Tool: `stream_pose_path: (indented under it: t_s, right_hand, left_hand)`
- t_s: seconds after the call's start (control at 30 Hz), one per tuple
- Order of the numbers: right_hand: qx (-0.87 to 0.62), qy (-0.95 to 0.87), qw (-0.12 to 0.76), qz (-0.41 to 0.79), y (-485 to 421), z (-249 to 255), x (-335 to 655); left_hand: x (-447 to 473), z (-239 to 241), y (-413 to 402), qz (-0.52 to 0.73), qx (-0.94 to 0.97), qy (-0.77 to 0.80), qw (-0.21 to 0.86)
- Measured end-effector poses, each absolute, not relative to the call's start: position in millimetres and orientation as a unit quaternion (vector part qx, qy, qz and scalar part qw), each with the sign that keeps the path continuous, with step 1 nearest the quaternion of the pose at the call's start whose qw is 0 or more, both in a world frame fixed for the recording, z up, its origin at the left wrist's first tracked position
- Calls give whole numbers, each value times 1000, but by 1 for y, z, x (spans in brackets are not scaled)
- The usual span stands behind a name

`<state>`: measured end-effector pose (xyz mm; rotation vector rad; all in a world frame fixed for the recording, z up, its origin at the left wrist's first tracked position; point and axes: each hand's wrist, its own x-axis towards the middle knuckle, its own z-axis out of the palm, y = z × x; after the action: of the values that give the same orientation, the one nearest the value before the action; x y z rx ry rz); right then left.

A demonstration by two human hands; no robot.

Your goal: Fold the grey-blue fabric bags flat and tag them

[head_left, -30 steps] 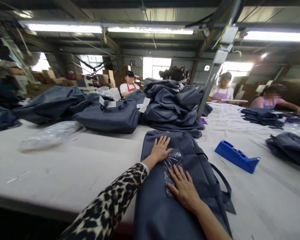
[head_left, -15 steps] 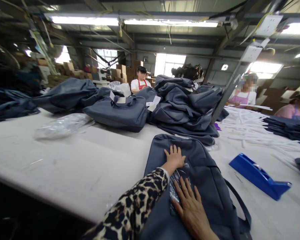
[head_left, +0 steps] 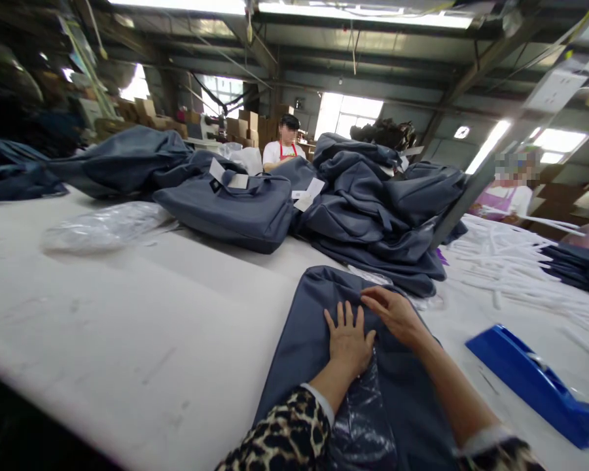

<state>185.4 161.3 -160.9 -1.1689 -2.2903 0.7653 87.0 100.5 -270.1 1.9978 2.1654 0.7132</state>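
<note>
A dark blue bag (head_left: 294,366) lies flat before me on the white table (head_left: 127,333). My left hand (head_left: 349,343) presses on its upper part, palm down, with fingers spread. Just right of it, my right hand (head_left: 397,315) is over the bag's upper right, its fingers bent and loosely apart, pointing left. I make out nothing in that hand; its thumb is partly hidden. A clear plastic packet (head_left: 363,418) shines on the bag below my left hand, partly covered by that hand and wrist.
A blue tape dispenser (head_left: 535,386) stands at right. Beyond the bag are a heap of dark blue bags (head_left: 373,203), a tagged bag (head_left: 230,209) and crumpled clear plastic (head_left: 108,226). White strips (head_left: 510,258) lie at right behind a slanted post (head_left: 471,196). A co-worker (head_left: 283,147) is behind the heap.
My right hand has lifted from the lower packet and moved up to the bag's upper right. My left hand stays flat on the bag. The handle at its right side is now out of sight.
</note>
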Motion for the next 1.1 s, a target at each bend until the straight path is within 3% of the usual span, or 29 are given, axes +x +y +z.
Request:
stream_pose_path:
  t_s: [0.1, 0.23, 0.5, 0.77, 0.93, 1.1]
  right_hand:
    - [-448, -849, 206, 190, 226, -190, 148]
    - [-405, -878, 186, 178, 268, -219, 90]
    - [-319, -930, 75, 165, 299, -219, 6]
    - [-382, -915, 9, 129, 328, -238, 12]
    - [-404, -911, 16, 78, 322, -251, 16]
    - [-422, -906, 31, 7, 300, -228, 27]
  left_hand:
    - [87, -269, 100, 243, 656, 712, 64]
    - [85, -274, 105, 220, 667, 706, 85]
    - [79, -279, 107, 188, 713, 671, 72]
    - [81, -285, 97, 197, 748, 625, 104]
    - [82, -293, 99, 201, 750, 620, 111]
    - [82, -280, 97, 168, 750, 627, 128]
